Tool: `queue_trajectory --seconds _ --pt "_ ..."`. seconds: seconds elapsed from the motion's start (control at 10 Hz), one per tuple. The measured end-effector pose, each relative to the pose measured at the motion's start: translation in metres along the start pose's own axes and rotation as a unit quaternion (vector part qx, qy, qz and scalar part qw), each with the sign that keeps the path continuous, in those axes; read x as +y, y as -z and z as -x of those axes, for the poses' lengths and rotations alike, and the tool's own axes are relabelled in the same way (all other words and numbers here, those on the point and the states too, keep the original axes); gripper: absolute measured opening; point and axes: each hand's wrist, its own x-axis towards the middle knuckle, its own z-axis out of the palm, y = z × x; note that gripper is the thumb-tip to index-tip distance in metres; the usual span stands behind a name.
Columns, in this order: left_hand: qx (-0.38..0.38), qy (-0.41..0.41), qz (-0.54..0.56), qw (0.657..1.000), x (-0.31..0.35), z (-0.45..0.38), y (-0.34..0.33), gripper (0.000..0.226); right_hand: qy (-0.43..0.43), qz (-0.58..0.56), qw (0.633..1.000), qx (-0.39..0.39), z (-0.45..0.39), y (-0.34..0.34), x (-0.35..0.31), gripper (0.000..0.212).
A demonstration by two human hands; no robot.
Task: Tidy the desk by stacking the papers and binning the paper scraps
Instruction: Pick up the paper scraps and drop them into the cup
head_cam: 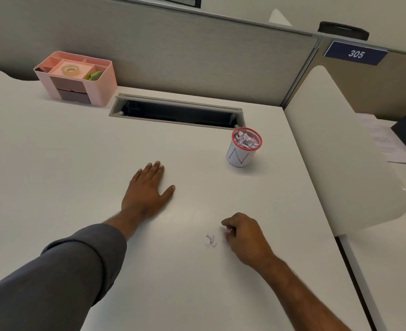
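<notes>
- One white desk (53, 163) carries everything; no paper stack shows on it.
- Left hand (147, 187) lies flat mid-desk, fingers spread.
- Bin (243, 149), near the right edge, already holds scraps.
- Right hand (245, 235) is curled; whether it pinches anything, I cannot tell.
- Scraps (211, 240) lie just beside it: binning step, probably; next needs a fine pinch.

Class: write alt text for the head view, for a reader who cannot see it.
A person's right hand picks at paper scraps on a white desk, while the left hand rests flat. Beyond stands a scrap-filled bin.
</notes>
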Motion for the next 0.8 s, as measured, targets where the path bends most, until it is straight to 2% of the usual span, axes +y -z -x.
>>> queue_trajectory --seconds 0.1,0.2,0.3,0.4,0.6,0.7,0.8 --pt "0.000 -0.001 0.000 1.000 -0.001 0.000 -0.001 0.082 0.031 0.017 0.996 -0.083 0.007 -0.011 -0.011 0.024" --pt "-0.001 -0.002 -0.001 1.000 0.000 -0.001 0.000 0.081 0.063 0.064 0.991 -0.097 0.011 -0.026 -0.024 0.024" --pt "-0.001 -0.002 -0.002 1.000 0.001 0.000 0.001 0.077 0.097 0.119 0.984 -0.091 0.012 -0.034 -0.035 0.013" --pt "-0.003 -0.001 -0.002 1.000 0.001 0.000 0.002 0.076 0.098 0.145 0.980 -0.095 0.011 -0.035 -0.039 0.025" --pt "-0.003 -0.002 -0.002 1.000 0.001 -0.001 0.002 0.076 0.097 0.153 0.979 -0.098 0.006 -0.039 -0.035 0.029" --pt "-0.005 -0.003 -0.002 1.000 0.000 0.000 0.001 0.077 0.080 0.093 0.990 -0.076 -0.003 -0.032 -0.026 0.027" --pt "-0.005 -0.005 -0.004 1.000 -0.001 -0.001 0.000 0.079 -0.015 -0.039 0.999 -0.006 -0.020 -0.004 -0.013 0.021"
